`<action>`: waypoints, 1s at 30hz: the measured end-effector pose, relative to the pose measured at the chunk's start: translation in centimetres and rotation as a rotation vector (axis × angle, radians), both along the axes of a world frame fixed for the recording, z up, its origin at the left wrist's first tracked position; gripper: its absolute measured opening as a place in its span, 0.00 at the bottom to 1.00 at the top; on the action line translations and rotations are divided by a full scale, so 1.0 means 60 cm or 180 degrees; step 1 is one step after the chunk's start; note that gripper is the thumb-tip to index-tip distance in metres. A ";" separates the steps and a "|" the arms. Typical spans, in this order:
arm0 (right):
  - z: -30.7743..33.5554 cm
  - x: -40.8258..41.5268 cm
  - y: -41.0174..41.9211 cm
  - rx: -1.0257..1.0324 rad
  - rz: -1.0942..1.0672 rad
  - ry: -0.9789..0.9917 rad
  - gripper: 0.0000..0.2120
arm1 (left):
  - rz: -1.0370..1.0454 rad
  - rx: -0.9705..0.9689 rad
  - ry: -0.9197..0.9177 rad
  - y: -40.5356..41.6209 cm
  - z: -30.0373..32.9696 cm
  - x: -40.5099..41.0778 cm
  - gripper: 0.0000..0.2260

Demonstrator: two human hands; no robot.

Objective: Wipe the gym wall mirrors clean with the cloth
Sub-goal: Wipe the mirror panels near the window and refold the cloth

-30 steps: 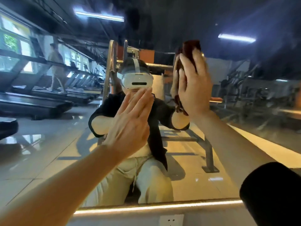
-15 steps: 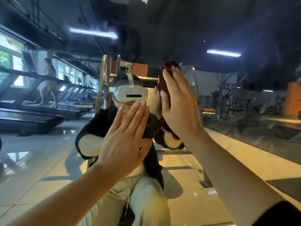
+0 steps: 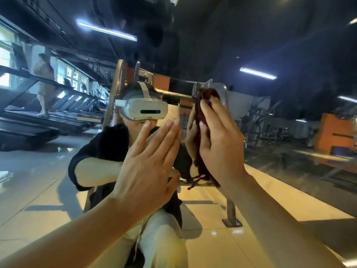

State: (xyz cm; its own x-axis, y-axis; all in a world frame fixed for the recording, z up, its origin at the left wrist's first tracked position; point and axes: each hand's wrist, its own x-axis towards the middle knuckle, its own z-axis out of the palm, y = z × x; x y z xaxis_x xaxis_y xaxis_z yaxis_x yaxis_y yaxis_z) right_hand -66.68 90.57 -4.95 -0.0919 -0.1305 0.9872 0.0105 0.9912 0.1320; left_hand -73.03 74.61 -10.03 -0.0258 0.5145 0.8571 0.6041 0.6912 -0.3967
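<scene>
The wall mirror (image 3: 280, 45) fills the whole view and reflects the gym and me crouching in front of it. My right hand (image 3: 222, 140) lies flat with straight fingers and presses a dark red cloth (image 3: 201, 120) against the glass at head height. The cloth sticks out above my fingertips, and frayed threads hang below my palm. My left hand (image 3: 150, 163) is flat on the mirror just to the left, fingers straight and together, holding nothing.
In the reflection a metal gym machine frame (image 3: 229, 213) stands behind me on a glossy tiled floor (image 3: 29, 180). Treadmills (image 3: 29, 126) line the left side, with a person walking on one. More machines and an orange block (image 3: 336, 132) show at the right.
The view tilted upward, so the mirror's bottom edge and the wall socket dropped out of sight. My right hand slid the cloth leftward across the glass toward my left hand, which stayed planted.
</scene>
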 end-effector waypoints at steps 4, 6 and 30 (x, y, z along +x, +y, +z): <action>-0.020 -0.007 -0.011 -0.0075 0.0004 0.0048 0.20 | -0.0324 -0.0081 0.0120 -0.022 0.020 -0.004 0.30; -0.098 0.004 0.000 0.0139 -0.0019 -0.0270 0.19 | -0.0438 -0.0167 0.0147 -0.033 0.032 -0.006 0.30; 0.117 -0.053 -0.067 -0.1831 -0.0195 0.1186 0.19 | -0.0350 0.0149 0.0149 -0.170 0.153 -0.069 0.32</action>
